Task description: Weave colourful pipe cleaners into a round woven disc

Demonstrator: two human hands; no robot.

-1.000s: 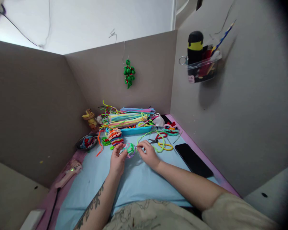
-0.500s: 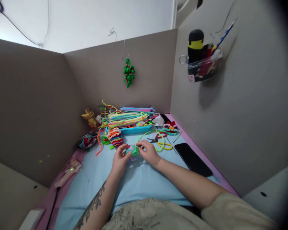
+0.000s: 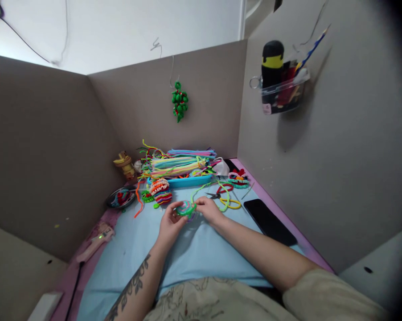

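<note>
My left hand [image 3: 171, 221] grips a small rounded pipe-cleaner piece [image 3: 185, 208], striped green, pink and purple, between thumb and fingers. At its right edge, the fingertips of my right hand [image 3: 207, 209] are pinched on a green pipe cleaner [image 3: 194, 206] of that piece; the exact hold is partly hidden. A loose light green pipe cleaner [image 3: 226, 201] curves behind my right hand. Past that hand lie scissors [image 3: 235, 204] with a yellow and a red handle, blades partly spread.
Behind my hands, a blue tray [image 3: 190, 181] bears bundled pipe cleaners [image 3: 177, 166]. A striped pipe-cleaner figure [image 3: 161, 192] stands left of it. On the right lies a black phone [image 3: 270, 223]; on the left, a dark bowl [image 3: 111, 200] and a pink glue gun [image 3: 96, 243].
The striped piece has tilted in my left hand, with more green showing at its right edge. My right hand has shifted slightly right, its fingers still at that edge.
</note>
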